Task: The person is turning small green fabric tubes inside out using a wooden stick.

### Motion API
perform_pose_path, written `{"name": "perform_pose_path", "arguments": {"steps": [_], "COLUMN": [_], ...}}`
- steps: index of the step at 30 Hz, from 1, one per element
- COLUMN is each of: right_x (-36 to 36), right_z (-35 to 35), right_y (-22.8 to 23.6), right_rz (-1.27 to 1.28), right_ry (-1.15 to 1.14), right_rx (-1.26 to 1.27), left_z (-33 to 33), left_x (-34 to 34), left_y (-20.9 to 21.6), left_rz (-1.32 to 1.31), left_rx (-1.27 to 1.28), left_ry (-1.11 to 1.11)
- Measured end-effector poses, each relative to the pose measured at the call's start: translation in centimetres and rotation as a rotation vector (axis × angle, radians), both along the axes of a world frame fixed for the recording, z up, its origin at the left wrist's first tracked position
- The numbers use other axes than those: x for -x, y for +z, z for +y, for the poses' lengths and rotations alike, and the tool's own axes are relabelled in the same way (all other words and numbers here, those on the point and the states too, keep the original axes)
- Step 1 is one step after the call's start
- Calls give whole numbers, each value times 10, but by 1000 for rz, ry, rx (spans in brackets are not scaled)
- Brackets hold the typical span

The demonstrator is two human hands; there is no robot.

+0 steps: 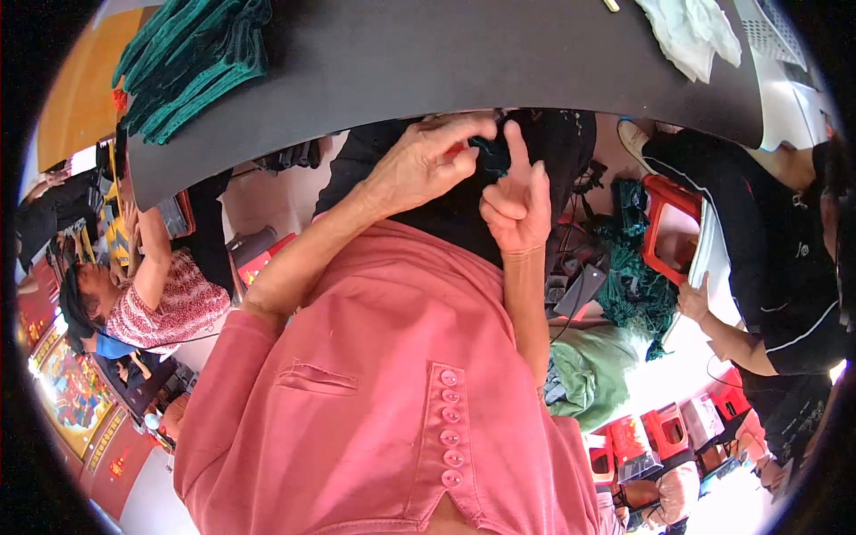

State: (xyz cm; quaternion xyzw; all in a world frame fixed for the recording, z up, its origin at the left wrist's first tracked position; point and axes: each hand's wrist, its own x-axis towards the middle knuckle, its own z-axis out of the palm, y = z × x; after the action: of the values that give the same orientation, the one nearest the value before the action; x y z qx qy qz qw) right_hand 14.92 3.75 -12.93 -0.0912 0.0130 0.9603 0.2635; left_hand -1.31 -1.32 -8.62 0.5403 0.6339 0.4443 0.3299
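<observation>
Your dark bench [428,62] carries a stack of green cloth pieces [192,62] at its left end and a crumpled white cloth [691,31] toward the right.

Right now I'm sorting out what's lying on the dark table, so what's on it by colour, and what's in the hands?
Green cloth stack on the dark table: 1
White cloth on the table: 1
Green piece pinched between left hand and right hand: 1
Total: 3
</observation>
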Motion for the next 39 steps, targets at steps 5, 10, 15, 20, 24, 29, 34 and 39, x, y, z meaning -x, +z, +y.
{"name": "perform_pose_path", "arguments": {"steps": [5, 10, 15, 20, 24, 29, 34, 39], "right_x": [4, -4, 7, 5, -8, -32, -41, -93], "right_z": [-2, -6, -3, 1, 13, 25, 17, 47], "right_y": [5, 0, 9, 10, 13, 11, 6, -11], "right_rz": [-263, -225, -303, -390, -274, -140, -145, -298], "right_ry": [65, 108, 171, 314, 391, 502, 488, 399], "right_rx": [-230, -156, -184, -280, -320, -385, -504, -529], "left_z": [-1, -13, -16, -29, -40, -50, -61, -76], "left_x": [15, 29, 24, 36, 44, 36, 32, 76], "left_y": [6, -1, -3, 0, 2, 9, 5, 4], "left_rz": [369, 314, 528, 554, 462, 258, 209, 329], "left_rx": [-188, -13, -133, -4, 170, 257, 245, 420], "left_ry": [-130, -123, -298, -395, -355, -320, -227, -13]}}
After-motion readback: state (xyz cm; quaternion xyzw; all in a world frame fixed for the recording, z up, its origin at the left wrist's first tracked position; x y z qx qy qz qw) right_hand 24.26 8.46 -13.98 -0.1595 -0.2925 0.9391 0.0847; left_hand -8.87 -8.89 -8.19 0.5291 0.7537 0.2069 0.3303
